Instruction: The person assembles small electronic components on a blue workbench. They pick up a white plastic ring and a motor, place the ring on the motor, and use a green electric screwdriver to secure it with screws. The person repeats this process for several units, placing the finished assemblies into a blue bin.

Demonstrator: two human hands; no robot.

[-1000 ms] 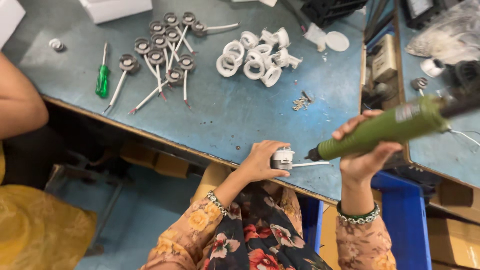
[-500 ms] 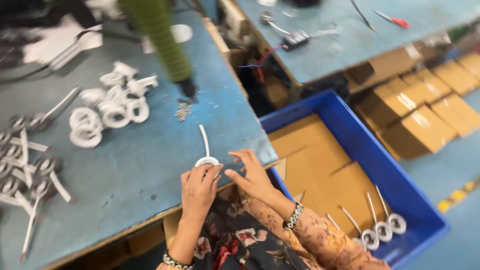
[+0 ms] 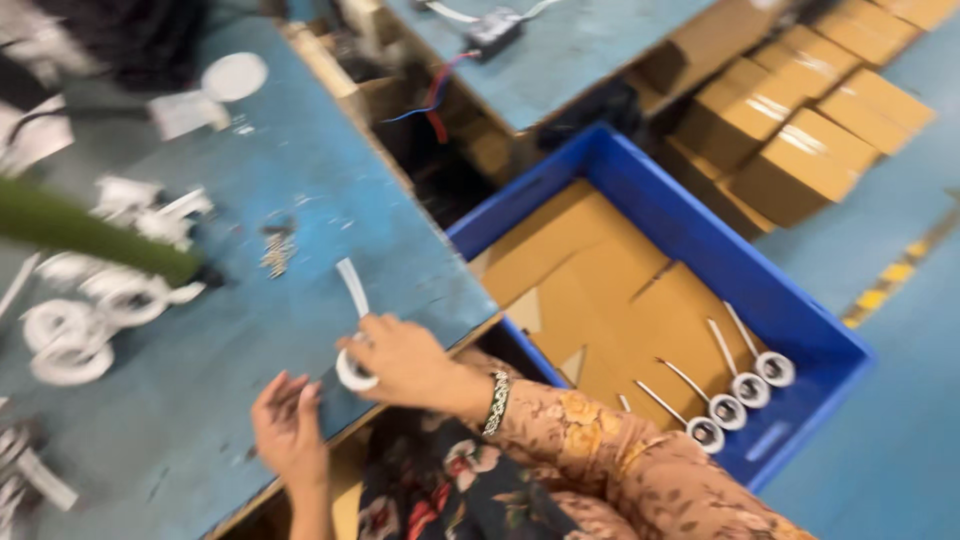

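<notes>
Right hand [image 3: 400, 362] grips white round fitting [image 3: 352, 368].

1. Your right hand [image 3: 405, 360] grips a white round fitting [image 3: 352, 368] at the blue table [image 3: 300, 200] edge.
2. Your left hand [image 3: 288, 425] rests open just beside it.
3. Three finished fittings [image 3: 735, 395] lie in the blue bin [image 3: 680, 215].

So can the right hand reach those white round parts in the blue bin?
Probably yes: the right hand holds a white round part at the table edge, and the blue bin lies open beside it.
</notes>
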